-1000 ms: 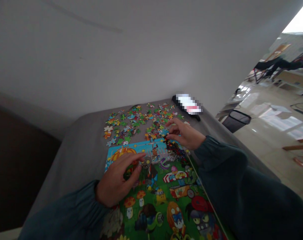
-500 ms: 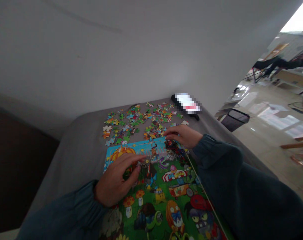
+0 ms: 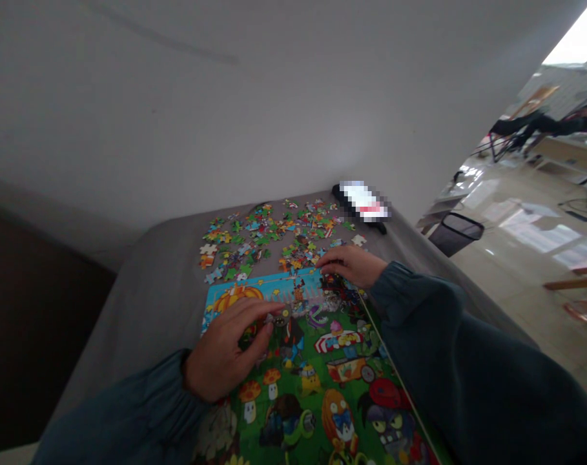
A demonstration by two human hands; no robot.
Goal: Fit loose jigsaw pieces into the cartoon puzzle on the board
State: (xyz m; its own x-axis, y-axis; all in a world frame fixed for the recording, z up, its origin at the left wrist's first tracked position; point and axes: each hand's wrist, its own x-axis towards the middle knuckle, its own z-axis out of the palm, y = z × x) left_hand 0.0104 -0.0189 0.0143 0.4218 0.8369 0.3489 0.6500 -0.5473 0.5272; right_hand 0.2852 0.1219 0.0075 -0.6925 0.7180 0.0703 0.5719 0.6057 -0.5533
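- Head view live on my screen: I'm looking down on a jigsaw puzzle [image 3: 341,394], a bright cartoon scene of zombies, mushrooms and a pumpkin, lying on the grey-covered table [image 3: 152,290].
- Left hand [image 3: 223,349] is open, fingers stretched over the upper left of the picture, tips low by the zombie figure. I see nothing pinched there.
- Right hand [image 3: 352,266] is curled at the puzzle's top edge, fingertips down over a dark cluster of pieces [image 3: 338,283]. The fingers cover the spot, so I cannot tell whether they're gripping a piece.
- Loose jigsaw pieces [image 3: 268,236] are spread across the table just above the puzzle, the nearest almost at its blue top edge.
- My call on good technique here: keep the fingertips light and work one piece at a time. The loose pieces sit so close that a dragged dark teal sleeve [image 3: 419,310] could nudge them.
- Past the pieces, a pixelated phone in a black case [image 3: 358,201] lies at the far edge of the table. Off to the right, a black wastebasket [image 3: 456,234] stands on the shiny tiled floor [image 3: 525,258].
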